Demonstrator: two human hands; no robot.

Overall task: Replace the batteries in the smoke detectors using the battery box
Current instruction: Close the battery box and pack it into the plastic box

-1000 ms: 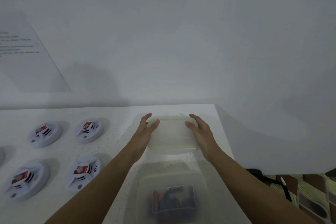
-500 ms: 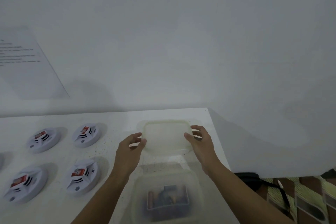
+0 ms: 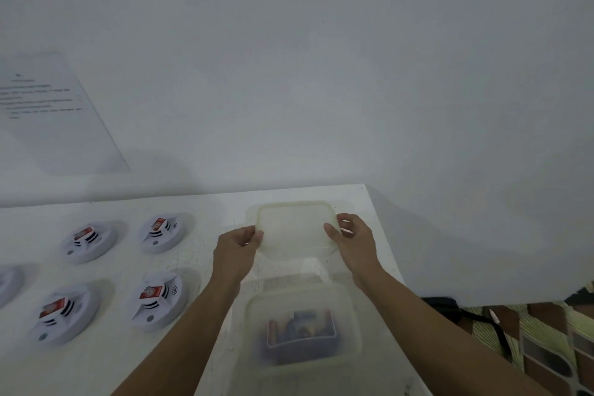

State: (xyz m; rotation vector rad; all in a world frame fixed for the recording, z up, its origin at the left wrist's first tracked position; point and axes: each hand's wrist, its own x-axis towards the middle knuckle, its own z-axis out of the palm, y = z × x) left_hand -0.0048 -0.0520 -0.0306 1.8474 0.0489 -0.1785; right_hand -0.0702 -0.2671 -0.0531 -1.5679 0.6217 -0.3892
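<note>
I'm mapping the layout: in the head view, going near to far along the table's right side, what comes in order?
Open battery box → lid → table's far edge → wall.

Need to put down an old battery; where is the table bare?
Bare table lies between the smoke detectors and the left hand, and along the wall behind them. The right side is crowded: lid, battery box, right hand.
</note>
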